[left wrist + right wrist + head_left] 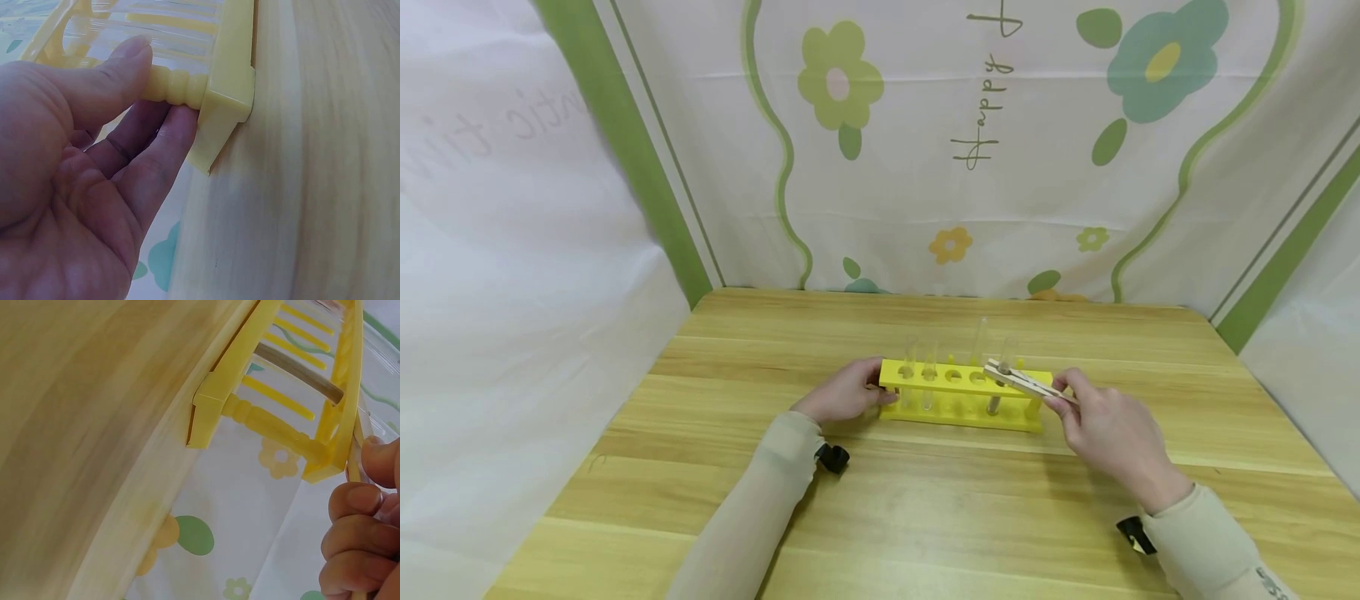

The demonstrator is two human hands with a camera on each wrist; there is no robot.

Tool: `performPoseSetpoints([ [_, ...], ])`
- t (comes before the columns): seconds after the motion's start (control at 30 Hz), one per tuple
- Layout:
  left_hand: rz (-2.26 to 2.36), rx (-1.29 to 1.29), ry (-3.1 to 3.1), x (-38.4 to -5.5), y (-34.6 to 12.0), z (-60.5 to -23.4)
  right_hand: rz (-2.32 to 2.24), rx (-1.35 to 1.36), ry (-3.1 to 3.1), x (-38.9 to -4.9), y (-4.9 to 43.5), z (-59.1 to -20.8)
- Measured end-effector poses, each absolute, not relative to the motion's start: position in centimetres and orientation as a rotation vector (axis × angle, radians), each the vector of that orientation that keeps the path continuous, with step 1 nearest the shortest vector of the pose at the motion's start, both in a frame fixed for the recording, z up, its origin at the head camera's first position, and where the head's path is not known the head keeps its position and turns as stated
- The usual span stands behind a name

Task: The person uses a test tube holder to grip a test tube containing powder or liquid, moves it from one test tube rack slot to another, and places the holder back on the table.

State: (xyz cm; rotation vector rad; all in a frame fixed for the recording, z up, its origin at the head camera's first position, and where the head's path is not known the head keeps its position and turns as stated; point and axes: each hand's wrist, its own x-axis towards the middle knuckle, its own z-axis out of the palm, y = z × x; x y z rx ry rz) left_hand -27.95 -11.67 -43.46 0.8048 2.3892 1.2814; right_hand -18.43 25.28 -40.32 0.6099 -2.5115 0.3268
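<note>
A yellow test tube rack [955, 419] stands on the wooden table. My left hand [842, 393] grips its left end post [178, 86] between thumb and fingers. In my right hand [1112, 429] is a wooden test tube holder [1028, 384], pinched near its tail end. The holder's front end lies at the upper part of a test tube with dark greyish-brown contents [300, 372], which stands in a right-hand hole of the rack. Whether the holder clamps that tube cannot be told. Two clear test tubes [928, 393] stand in the left holes.
Another clear test tube [980, 337] rises at the rack's back row, near short yellow pegs [951, 359]. Behind the wooden table [925, 517] hangs a white cloth [910, 183] with printed flowers. More cloth hangs at both sides.
</note>
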Motion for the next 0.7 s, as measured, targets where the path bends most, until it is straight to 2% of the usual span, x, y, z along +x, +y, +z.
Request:
performPoseSetpoints([
  [0.7,1.270,0.817,2.395,-28.05,-11.66,-43.45,0.310,0.549,-2.543,-18.47,25.15,-40.00],
])
